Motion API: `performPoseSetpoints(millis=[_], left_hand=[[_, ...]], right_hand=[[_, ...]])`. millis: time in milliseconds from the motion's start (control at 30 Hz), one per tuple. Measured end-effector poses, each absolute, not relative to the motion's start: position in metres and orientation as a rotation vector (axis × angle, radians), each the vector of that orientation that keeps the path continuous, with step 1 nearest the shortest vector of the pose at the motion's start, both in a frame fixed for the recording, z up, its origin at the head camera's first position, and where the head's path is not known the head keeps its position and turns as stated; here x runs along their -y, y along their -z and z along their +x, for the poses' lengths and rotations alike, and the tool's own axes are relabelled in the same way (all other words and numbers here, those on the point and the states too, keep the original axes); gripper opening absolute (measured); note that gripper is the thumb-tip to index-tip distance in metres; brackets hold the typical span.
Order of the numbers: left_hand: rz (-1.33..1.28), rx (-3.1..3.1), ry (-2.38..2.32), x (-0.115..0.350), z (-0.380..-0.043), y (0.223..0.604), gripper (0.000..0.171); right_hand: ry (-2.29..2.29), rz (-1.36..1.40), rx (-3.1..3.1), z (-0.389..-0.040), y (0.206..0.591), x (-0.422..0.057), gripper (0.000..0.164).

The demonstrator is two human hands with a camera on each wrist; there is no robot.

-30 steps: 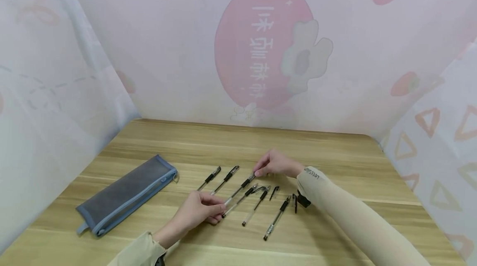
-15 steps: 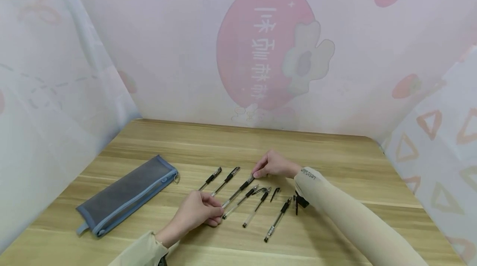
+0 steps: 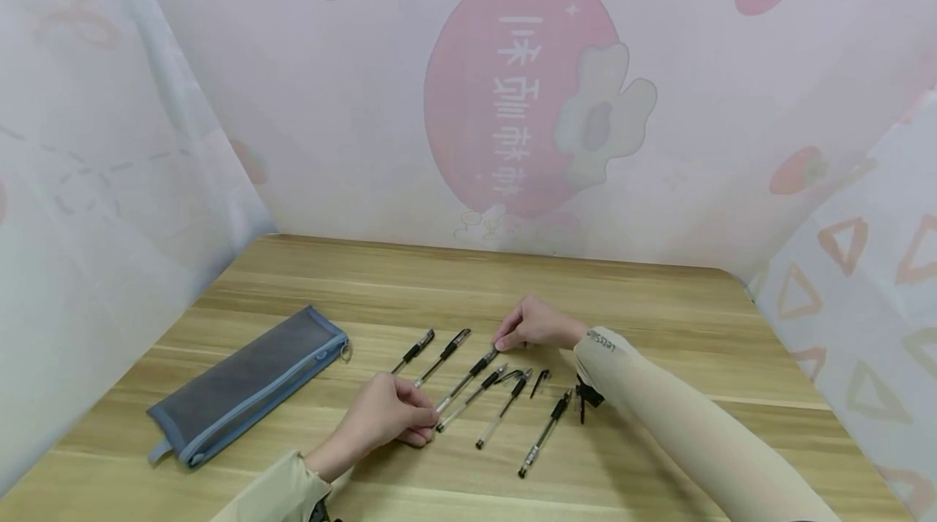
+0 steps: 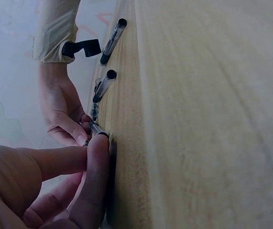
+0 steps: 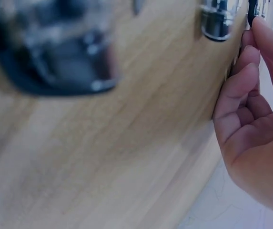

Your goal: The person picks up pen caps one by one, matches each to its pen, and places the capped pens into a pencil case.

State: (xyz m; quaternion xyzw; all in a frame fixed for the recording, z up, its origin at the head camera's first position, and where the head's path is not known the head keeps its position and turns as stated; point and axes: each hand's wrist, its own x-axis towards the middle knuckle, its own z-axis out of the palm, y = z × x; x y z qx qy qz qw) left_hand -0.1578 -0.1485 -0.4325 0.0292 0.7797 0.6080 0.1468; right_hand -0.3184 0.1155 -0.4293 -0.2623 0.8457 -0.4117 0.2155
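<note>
Both hands are on one black gel pen (image 3: 477, 367), which lies slanted in a row of similar pens. My left hand (image 3: 388, 412) pinches its near, clear end between thumb and forefinger, low over the table. At the far end my right hand (image 3: 538, 323) pinches the pen's tip end, so the fingers partly cover it. In the left wrist view, the left fingers (image 4: 96, 162) lie close to the wood, with the right hand (image 4: 62, 109) just beyond. The right wrist view has the right fingertips at a dark pen end (image 5: 257, 10).
Left of the held pen lie two capped pens (image 3: 448, 350). To its right are uncapped pens (image 3: 503, 410) and another pen (image 3: 545, 432), with loose black caps (image 3: 540, 382) beside them. A grey-blue mesh pencil case (image 3: 252, 388) lies on the wooden table (image 3: 644, 302) at left.
Both hands keep their hold on the same pen. The right hand has shifted very slightly left and nearer, and the head view has moved a little.
</note>
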Motion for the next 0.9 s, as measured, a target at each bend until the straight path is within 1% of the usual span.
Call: performPoseSetpoints(millis=[267,900], left_hand=[[0.089,-2.251,-1.725,0.1486,-0.1593,0.4314,0.007],[0.093,-2.239,-1.707,0.1494,-0.1612,0.4304,0.009]], right_hand=[[1.113,-0.667,-2.369,-0.3176,0.4271,-0.1128,0.004],[1.15,-0.637,-2.344,-0.315,0.4255,-0.1135,0.005]])
